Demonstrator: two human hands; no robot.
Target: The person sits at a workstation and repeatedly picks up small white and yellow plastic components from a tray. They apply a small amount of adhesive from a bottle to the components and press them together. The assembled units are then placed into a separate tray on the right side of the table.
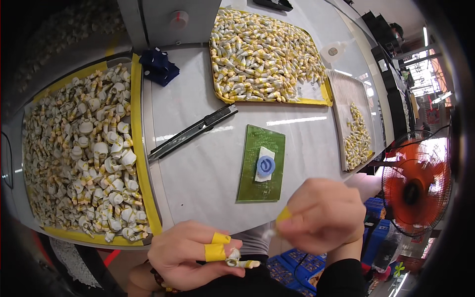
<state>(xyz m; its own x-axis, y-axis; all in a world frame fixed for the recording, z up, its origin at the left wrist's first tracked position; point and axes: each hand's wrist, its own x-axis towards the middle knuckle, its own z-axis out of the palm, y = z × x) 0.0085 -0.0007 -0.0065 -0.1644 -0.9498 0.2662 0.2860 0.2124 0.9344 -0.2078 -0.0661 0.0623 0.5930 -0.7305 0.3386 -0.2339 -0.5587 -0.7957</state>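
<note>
My left hand (190, 257), with yellow tape on two fingers, pinches a small white part with a yellow band (238, 260) at the near edge of the white table (198, 168). My right hand (321, 215) is closed just to the right and above it, a yellow-taped fingertip pointing toward the part; something thin and white sits at its fingertips, too blurred to tell. A green board (261, 163) with a white pad and a blue round piece lies just beyond both hands.
A bin (141, 163) on the left holds several white and yellow parts. A yellow tray (324, 94) full of them sits at the back, another tray (341, 94) to the right. A black utility knife (193, 132), a blue cloth (159, 67), and an orange fan (415, 188) are nearby.
</note>
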